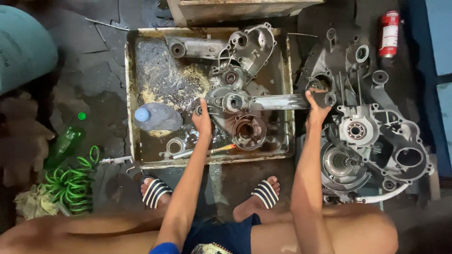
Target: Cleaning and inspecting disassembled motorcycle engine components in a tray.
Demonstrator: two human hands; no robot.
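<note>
While the person squatted over the rusty metal wash tray (133, 94), both hands gripped one long grey cast-metal engine casing (245, 101).

The casing lay across the tray's right half, its long axis running left to right and its narrow arm reaching over the right rim. The left hand (202, 118) was closed on its rounded left end; the right hand (316, 109) was clenched around the narrow tip, just beside a second grey engine block (376, 141) on the floor. A clear plastic bottle (157, 116) lay in the tray, near the left hand.
</note>
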